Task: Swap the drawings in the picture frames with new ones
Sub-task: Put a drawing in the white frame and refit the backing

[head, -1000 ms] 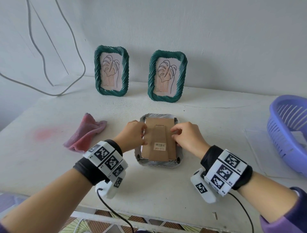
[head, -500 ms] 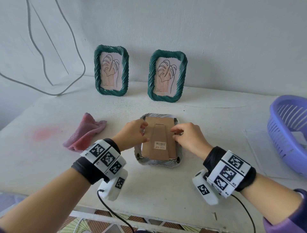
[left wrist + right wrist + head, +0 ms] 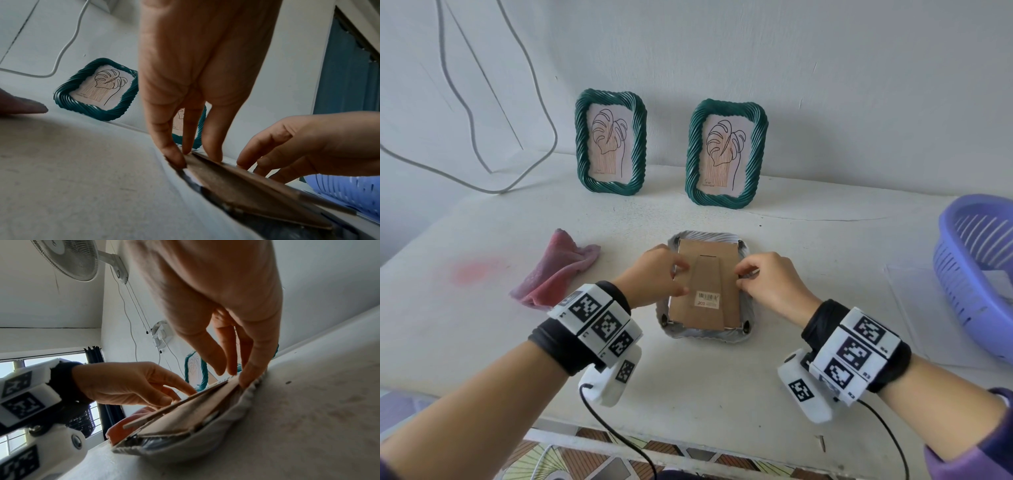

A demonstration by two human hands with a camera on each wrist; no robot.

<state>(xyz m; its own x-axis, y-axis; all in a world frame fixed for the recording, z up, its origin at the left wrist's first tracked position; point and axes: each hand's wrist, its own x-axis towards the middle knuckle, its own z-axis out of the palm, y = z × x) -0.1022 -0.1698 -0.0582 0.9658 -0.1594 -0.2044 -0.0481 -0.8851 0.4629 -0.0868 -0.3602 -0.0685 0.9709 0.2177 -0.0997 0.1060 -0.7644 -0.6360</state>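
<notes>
A plain white wall (image 3: 825, 85) rises behind a white, faintly stained table (image 3: 482, 342), with a grey cable (image 3: 555, 137) looping down it. A fan (image 3: 68, 257) is mounted high on the wall above a socket (image 3: 161, 335). Daylight enters a window (image 3: 68, 357) edged by a dark curtain (image 3: 95, 356), and patterned floor tiles (image 3: 722, 459) show below the table's edge.

Left hand (image 3: 654, 275), right hand (image 3: 774, 282) side by side, palms down, fingers extended, tips pressing down.

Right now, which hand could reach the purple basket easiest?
Right hand, probably: the basket sits on its side of the table, while the left hand is across the frame.
</notes>
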